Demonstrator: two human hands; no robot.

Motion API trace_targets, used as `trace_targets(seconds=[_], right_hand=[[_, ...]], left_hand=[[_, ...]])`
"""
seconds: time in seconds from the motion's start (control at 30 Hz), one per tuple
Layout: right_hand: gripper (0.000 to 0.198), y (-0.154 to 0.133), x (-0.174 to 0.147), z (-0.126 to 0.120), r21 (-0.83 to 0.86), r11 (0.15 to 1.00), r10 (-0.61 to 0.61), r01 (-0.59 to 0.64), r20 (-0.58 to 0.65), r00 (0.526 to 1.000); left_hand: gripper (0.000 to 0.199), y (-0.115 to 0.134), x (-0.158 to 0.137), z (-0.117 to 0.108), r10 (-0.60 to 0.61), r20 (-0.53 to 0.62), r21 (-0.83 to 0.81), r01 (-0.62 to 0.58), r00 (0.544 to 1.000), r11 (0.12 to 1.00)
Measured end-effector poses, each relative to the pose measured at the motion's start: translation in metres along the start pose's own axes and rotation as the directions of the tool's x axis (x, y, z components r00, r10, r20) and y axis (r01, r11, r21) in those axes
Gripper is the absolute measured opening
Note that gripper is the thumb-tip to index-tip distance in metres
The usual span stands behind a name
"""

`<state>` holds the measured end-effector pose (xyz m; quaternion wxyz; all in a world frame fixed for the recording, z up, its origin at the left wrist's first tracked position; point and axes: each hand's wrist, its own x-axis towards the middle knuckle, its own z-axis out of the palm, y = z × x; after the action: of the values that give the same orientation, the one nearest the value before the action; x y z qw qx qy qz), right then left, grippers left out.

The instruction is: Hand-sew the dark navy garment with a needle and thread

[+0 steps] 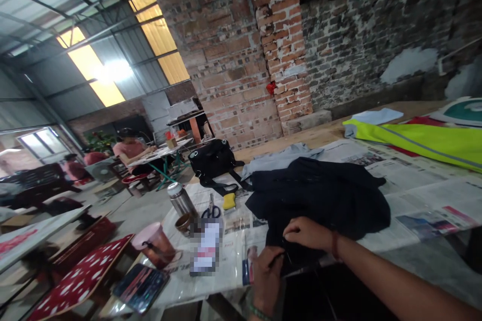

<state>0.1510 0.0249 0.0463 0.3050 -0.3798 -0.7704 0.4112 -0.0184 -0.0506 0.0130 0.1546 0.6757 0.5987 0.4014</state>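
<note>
A dark navy garment (320, 190) lies bunched on the newspaper-covered table. At its near edge, my left hand (268, 273) pinches the cloth, with a green band on the wrist. Just to the right and slightly farther in, my right hand (308, 233) rests on the garment with its fingers curled together on the fabric; a red band circles that wrist. Exactly what sits between the fingertips is hard to see. A light grey cloth (286, 158) sticks out from behind the dark one.
Left of the garment are a black bag (213, 158), scissors (211, 210), a yellow block (229, 201), a steel flask (183, 200), a brown cup (184, 223), a pink bucket (156, 246) and a phone (141, 287). A fluorescent vest (422, 140) and iron (467, 110) lie right. Several people sit beyond.
</note>
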Motion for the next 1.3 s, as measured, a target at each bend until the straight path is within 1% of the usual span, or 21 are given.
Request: trace_targets(seconds=[0.07,0.2,0.27,0.33,0.4,0.47,0.53,0.63,0.77,0.93,1.1,1.17,1.23,1.3], right_hand=[[0.015,0.005,0.002,0.01,0.06,0.998,0.002,-0.005,0.046,0.999],[0.013,0.015,0.001,0.023,0.163,0.983,0.077,-0.084,0.044,0.996],[0.013,0.019,0.002,0.026,0.214,0.969,0.123,-0.123,0.015,0.992],[0.014,0.021,0.003,0.027,0.263,0.952,0.171,-0.154,-0.039,0.985],[0.014,0.021,0.004,0.026,0.317,0.932,0.215,-0.176,-0.091,0.972],[0.015,0.02,0.005,0.025,0.377,0.909,0.242,-0.181,-0.122,0.963],[0.017,0.02,0.005,0.023,0.441,0.88,0.257,-0.174,-0.135,0.957],[0.019,0.02,0.005,0.019,0.539,0.823,0.295,-0.179,-0.138,0.945],[0.023,0.022,0.006,0.01,0.671,0.715,0.338,-0.195,-0.087,0.937],[0.023,0.017,0.01,0.001,0.813,0.564,0.301,-0.147,-0.037,0.953],[0.01,0.007,0.019,-0.013,0.91,0.407,0.318,-0.08,-0.059,0.946],[0.015,0.005,0.021,-0.025,0.929,0.369,0.318,-0.038,-0.088,0.944],[0.017,0.006,0.021,-0.039,0.937,0.348,0.318,0.014,-0.132,0.939],[0.012,0.009,0.02,-0.055,0.935,0.348,0.325,0.063,-0.184,0.928]], left_hand=[[0.017,0.002,0.0,0.0,-0.007,0.02,-0.013,0.007,1.0,1.0],[0.021,0.005,0.001,0.001,-0.039,0.052,0.012,0.038,0.998,0.999],[0.019,0.005,0.002,0.0,-0.075,0.032,0.038,0.073,0.997,0.997],[0.02,0.003,0.005,-0.001,-0.127,0.01,0.052,0.126,0.992,0.991],[0.024,0.001,0.009,-0.002,-0.165,0.028,0.038,0.164,0.986,0.986],[0.025,-0.001,0.013,-0.004,-0.169,0.073,0.011,0.169,0.983,0.986],[0.026,-0.003,0.016,-0.005,-0.158,0.103,-0.002,0.159,0.982,0.987],[0.027,-0.004,0.017,-0.007,-0.153,0.118,-0.01,0.155,0.981,0.988],[0.028,-0.006,0.017,-0.007,-0.158,0.125,-0.049,0.165,0.98,0.985],[0.035,-0.01,0.021,-0.004,-0.174,0.19,-0.147,0.204,0.966,0.968],[0.036,-0.013,0.022,-0.005,-0.17,0.223,-0.214,0.219,0.96,0.952],[0.036,-0.014,0.022,-0.006,-0.176,0.225,-0.23,0.227,0.959,0.946],[0.036,-0.014,0.022,-0.006,-0.18,0.226,-0.243,0.235,0.957,0.941],[0.037,-0.015,0.022,-0.007,-0.183,0.224,-0.252,0.238,0.957,0.938]])
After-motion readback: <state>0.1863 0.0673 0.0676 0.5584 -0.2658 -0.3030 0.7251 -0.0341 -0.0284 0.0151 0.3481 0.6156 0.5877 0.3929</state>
